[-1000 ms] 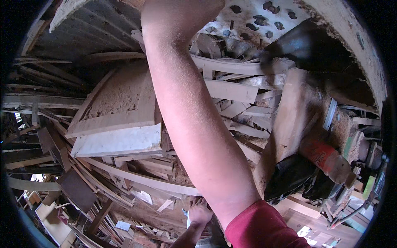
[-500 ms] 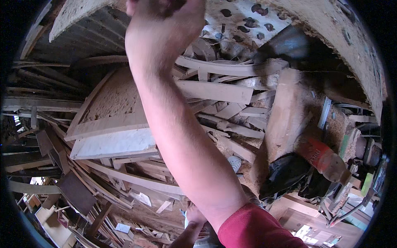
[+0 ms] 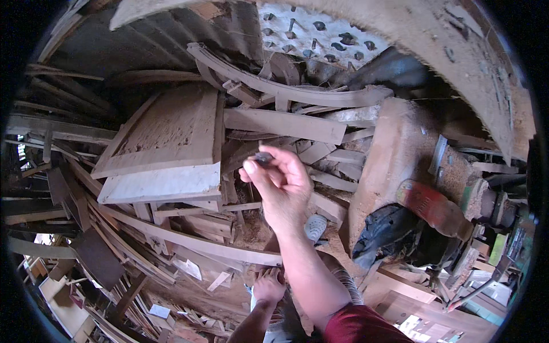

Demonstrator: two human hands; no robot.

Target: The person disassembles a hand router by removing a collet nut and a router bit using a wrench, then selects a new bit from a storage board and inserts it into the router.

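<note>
Within the right hand, a dark piece half-hides.

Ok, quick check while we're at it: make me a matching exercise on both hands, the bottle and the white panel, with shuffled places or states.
Column one:
1. right hand
2. left hand
3. bottle
4. white panel

Column two:
A. top of the view, dotted with dark bits
B. low in the view, near the middle
C. pinching a small dark piece
D. largely red, toward the right

Pairs: 1-C, 2-B, 3-D, 4-A
</note>
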